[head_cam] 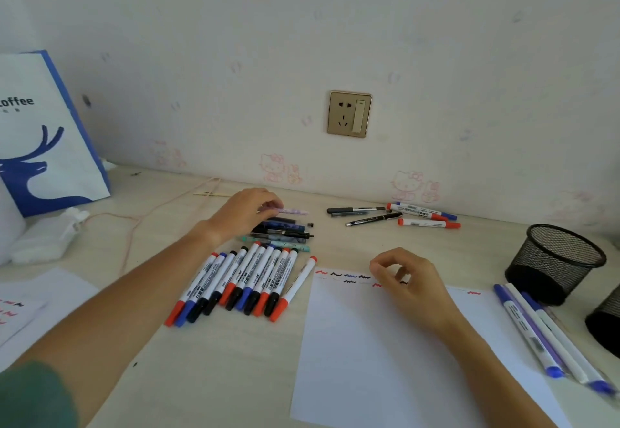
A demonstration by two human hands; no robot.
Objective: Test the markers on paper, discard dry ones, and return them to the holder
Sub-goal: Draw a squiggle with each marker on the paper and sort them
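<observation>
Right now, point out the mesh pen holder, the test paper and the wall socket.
Mesh pen holder point(555, 261), head view, front wall.
Test paper point(385, 360), head view, blank middle.
Wall socket point(349, 113), head view, faceplate centre.

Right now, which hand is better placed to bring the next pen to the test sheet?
Left. The left hand already grips the pale purple pen above the pile of pens. The right hand hovers over the paper, loosely curled, holding nothing.

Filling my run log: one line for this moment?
left hand: grips pink pen | right hand: above paper, holds nothing | holder: upright
</observation>
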